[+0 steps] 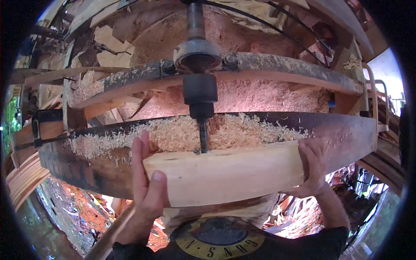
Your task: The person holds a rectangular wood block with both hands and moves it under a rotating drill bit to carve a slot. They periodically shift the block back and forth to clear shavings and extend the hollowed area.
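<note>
A pale wooden block (232,177) lies across the front of a dark work table (99,171). My left hand (149,186) grips its left end, thumb on the near face and fingers raised along the end and back. Around the right end wraps my right hand (310,169), its fingers partly in shadow. Between my hands, a drill bit (203,136) comes straight down from a black chuck (199,91) and meets the block's top near the far edge. The tip is out of sight, so how deep it sits I cannot tell.
Wood shavings (182,132) are heaped on the table behind the block. A thick wooden beam (294,69) runs across behind the drill. At the left stands a black clamp (39,128), and stacked boards (26,182) lie below it. Cables (299,47) pass overhead at the right.
</note>
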Action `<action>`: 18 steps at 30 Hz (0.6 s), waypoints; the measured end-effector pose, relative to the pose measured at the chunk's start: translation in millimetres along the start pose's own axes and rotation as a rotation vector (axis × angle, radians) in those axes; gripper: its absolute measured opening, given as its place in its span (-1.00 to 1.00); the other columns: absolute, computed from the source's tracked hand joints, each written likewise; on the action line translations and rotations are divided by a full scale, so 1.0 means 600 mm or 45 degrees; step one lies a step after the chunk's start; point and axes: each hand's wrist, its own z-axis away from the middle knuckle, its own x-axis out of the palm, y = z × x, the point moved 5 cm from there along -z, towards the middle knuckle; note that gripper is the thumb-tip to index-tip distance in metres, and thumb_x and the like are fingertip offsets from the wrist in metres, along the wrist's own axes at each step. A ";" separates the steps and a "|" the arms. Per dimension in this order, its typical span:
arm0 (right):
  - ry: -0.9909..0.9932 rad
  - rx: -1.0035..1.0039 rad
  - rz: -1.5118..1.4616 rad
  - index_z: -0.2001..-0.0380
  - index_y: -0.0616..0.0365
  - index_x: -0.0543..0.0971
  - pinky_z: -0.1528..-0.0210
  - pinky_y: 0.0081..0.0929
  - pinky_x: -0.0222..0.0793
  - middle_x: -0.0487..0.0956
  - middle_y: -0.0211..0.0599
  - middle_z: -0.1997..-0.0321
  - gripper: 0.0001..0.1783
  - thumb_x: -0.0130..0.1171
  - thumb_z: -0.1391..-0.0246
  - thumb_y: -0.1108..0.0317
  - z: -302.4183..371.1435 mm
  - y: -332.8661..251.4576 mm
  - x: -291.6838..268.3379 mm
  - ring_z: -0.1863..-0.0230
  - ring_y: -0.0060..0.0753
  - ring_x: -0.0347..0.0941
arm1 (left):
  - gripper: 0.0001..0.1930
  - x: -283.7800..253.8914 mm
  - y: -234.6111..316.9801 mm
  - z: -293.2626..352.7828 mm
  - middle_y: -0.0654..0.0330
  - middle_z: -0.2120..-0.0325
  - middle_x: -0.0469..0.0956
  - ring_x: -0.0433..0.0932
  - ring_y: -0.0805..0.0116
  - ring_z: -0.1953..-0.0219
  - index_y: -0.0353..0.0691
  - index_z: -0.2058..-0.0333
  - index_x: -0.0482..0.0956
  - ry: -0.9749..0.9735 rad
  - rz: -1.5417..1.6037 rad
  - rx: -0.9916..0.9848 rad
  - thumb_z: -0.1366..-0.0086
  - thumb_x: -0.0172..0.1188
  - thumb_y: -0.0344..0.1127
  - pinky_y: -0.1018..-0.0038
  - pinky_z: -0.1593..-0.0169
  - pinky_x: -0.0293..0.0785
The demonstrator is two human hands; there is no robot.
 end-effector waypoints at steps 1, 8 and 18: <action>-0.010 -0.010 -0.024 -0.19 0.39 0.40 -0.09 0.18 0.31 0.48 0.12 -0.10 0.15 0.63 0.37 -0.19 -0.003 -0.006 0.004 -0.07 0.18 0.42 | -0.17 -0.007 0.001 0.000 -0.13 -0.57 -0.25 -0.20 0.08 -0.58 -0.34 -0.53 -0.36 -0.013 0.001 -0.036 -0.51 -0.04 -0.28 0.17 -0.54 -0.19; -0.040 0.009 -0.094 -0.18 0.41 0.40 -0.11 0.17 0.27 0.48 0.12 -0.12 0.14 0.58 0.31 -0.24 -0.063 -0.078 0.054 -0.10 0.16 0.39 | -0.16 -0.129 0.006 0.014 -0.09 -0.57 -0.21 -0.05 0.08 -0.56 -0.28 -0.54 -0.27 0.125 -0.008 0.050 -0.49 0.03 -0.24 0.17 -0.51 0.04; 0.011 0.002 -0.155 -0.19 0.40 0.38 -0.15 0.19 0.25 0.49 0.10 -0.11 0.19 0.59 0.35 -0.27 -0.061 -0.077 0.062 -0.13 0.17 0.39 | -0.20 -0.153 -0.002 0.016 -0.06 -0.56 -0.15 0.01 0.08 -0.54 -0.28 -0.54 -0.24 0.087 0.074 0.006 -0.49 0.00 -0.30 0.13 -0.52 -0.01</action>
